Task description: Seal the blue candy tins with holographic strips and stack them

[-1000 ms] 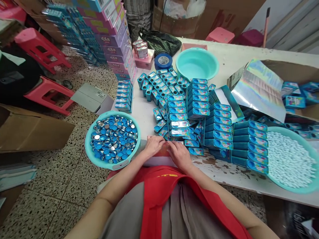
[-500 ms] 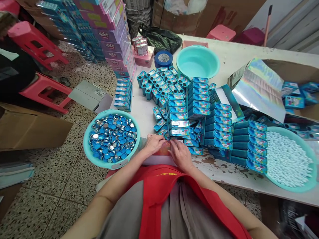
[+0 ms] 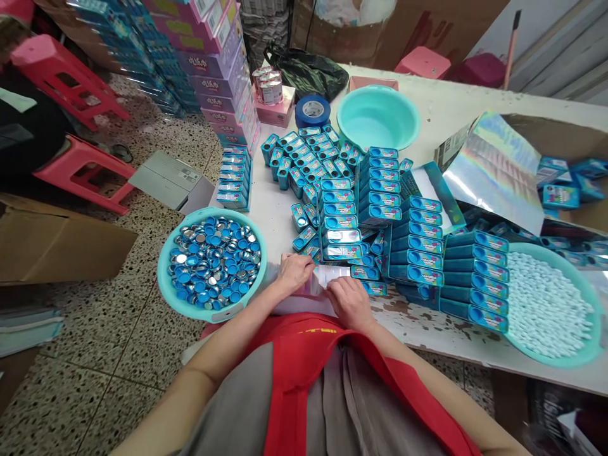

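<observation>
Just in front of my red apron, my left hand [image 3: 295,273] is closed, its fingers pinched on the left part of a thin, shiny pinkish-white sheet [image 3: 332,273]. My right hand [image 3: 350,303] has curled fingers on the sheet's right side. Its kind is unclear, since my fingers cover much of it. Directly beyond stand stacks of small blue boxes [image 3: 340,221] with dark oval spots on top. To the left of my hands, a turquoise basin [image 3: 164,269] is full of blue-and-silver round caps [image 3: 213,259].
At the right, a turquoise basin [image 3: 582,354] holds many small pale blue pieces [image 3: 546,304]. Further back are another turquoise basin [image 3: 380,117], a blue tape roll [image 3: 312,113] and a black plastic bag [image 3: 308,73]. An open carton [image 3: 570,133] stands at the right.
The reddish-orange surface between my hands has given way to a whitish, shiny one. My right hand has shifted slightly down and right; my left has barely moved.
</observation>
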`<state>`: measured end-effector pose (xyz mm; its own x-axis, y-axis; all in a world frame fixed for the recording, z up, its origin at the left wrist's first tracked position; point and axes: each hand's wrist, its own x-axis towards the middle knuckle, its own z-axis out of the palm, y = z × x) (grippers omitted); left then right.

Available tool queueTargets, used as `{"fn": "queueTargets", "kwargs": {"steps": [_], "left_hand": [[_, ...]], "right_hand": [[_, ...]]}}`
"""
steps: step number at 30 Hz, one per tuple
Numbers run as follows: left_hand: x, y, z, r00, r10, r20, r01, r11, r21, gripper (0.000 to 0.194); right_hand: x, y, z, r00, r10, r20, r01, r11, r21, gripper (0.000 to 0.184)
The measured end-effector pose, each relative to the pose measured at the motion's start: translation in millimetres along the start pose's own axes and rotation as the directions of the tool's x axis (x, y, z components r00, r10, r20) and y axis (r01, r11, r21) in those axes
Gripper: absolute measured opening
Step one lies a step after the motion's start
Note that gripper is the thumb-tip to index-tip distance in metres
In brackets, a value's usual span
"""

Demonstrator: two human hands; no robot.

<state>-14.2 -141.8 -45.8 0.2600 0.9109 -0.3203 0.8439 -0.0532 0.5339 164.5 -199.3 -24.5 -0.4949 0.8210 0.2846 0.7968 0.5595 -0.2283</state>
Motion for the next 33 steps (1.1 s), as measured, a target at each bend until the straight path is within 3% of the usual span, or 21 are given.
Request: {"fn": "queueTargets", "kwargs": {"steps": [3, 6, 8, 9, 12, 15, 18, 21, 26, 30, 33], "left_hand": [[-9, 3, -3.9, 0.979, -0.002, -0.202, -0.008, 0.999, -0.049, 0.024], [-25, 13, -18.2, 0.936, 0.085, -0.341, -0.187, 0.942, -0.279, 0.025], [-34, 22, -29.6, 0.938, 0.193, -0.287, -0.304, 0.857, -0.416, 0.030], [-37, 27, -34.8, 0.950, 0.221, -0.221, -0.302, 0.827, -0.473, 0.030], [-32, 35, -48.8, 0.986, 0.164, -0.042, -0.159, 0.813, -0.560, 0.027], [-10, 36, -64.7, 0.984, 0.160, -0.079, -0.178, 0.825, -0.537, 0.023], [23, 34, -82.3, 0.979, 0.155, -0.132, -0.200, 0.850, -0.487, 0.019], [54, 30, -91.9, 0.983, 0.148, -0.108, -0.181, 0.879, -0.442, 0.020], [80, 22, -73.4, 0.978, 0.168, -0.124, -0.203, 0.901, -0.383, 0.017], [77, 18, -46.5, 0.983, -0.011, -0.183, -0.061, 0.922, -0.384, 0.020], [63, 24, -30.3, 0.938, -0.138, -0.317, 0.008, 0.925, -0.380, 0.026]], "right_hand": [[15, -2, -31, 0.998, 0.068, -0.006, -0.067, 0.991, 0.116, 0.019], [30, -2, -57, 0.986, 0.166, 0.015, -0.163, 0.940, 0.300, 0.015], [39, -2, -67, 0.974, 0.223, 0.039, -0.221, 0.895, 0.387, 0.015], [43, -1, -69, 0.966, 0.253, 0.049, -0.250, 0.875, 0.416, 0.016], [56, 3, -67, 0.927, 0.367, 0.082, -0.360, 0.803, 0.474, 0.018], [77, 13, -57, 0.863, 0.497, 0.088, -0.470, 0.728, 0.499, 0.020], [102, 31, -45, 0.814, 0.581, 0.013, -0.518, 0.715, 0.470, 0.020], [122, 48, -32, 0.761, 0.648, -0.015, -0.589, 0.701, 0.402, 0.019], [128, 61, -13, 0.708, 0.706, 0.021, -0.657, 0.647, 0.385, 0.012], [121, 66, -9, 0.648, 0.761, 0.031, -0.689, 0.568, 0.451, 0.023], [119, 67, -11, 0.638, 0.769, 0.037, -0.692, 0.551, 0.466, 0.027]]}}
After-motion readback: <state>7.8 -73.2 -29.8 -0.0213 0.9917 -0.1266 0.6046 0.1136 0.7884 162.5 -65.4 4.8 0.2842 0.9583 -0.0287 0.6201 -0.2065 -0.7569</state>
